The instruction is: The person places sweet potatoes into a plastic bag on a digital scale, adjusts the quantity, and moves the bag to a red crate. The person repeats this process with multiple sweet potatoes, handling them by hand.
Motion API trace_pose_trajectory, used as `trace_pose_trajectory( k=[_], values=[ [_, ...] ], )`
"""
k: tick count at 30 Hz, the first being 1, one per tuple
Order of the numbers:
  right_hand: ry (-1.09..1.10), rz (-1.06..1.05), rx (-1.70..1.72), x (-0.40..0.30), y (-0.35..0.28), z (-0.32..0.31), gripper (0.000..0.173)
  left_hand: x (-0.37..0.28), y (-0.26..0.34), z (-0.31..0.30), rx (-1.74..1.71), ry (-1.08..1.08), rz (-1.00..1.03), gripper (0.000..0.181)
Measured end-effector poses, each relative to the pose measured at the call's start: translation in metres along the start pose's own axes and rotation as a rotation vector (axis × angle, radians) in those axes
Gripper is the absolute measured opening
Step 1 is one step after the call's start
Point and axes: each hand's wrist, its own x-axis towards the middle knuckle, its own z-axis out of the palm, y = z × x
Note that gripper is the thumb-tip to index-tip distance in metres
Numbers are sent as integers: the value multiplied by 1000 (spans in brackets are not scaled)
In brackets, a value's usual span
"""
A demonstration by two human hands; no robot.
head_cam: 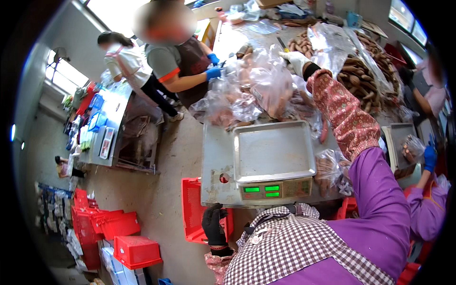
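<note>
My right hand [298,62], in a white glove, reaches over a heap of clear plastic bags [270,82] filled with sweet potatoes. A tool with a yellow part [286,49] lies just beyond its fingertips; whether the fingers touch it or a bag is unclear. My left hand [214,224], black-gloved, hangs at the table's front edge above a red plastic crate [190,210]. Its fingers are loosely curled and nothing shows in them. Before me stands a digital weighing scale with a bare metal tray [274,151] and lit green displays [262,189].
Loose sweet potatoes [356,76] are piled at the back right, partly under plastic sheeting [327,39]. A co-worker in blue gloves [213,73] handles bags across the table. Another blue-gloved hand [430,156] is beside a second scale [400,142]. Red crates [137,251] stand on the floor at left.
</note>
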Motion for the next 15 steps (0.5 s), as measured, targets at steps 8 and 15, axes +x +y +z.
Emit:
trace_pose_trajectory(
  k=[8,15],
  values=[
    [-226,-175,307,-85,-57,11,27,38,25,21,-4,-142,47,22],
    [-299,-56,365,-180,-71,69,17,78,70,76,104,-344,162,22]
  ],
)
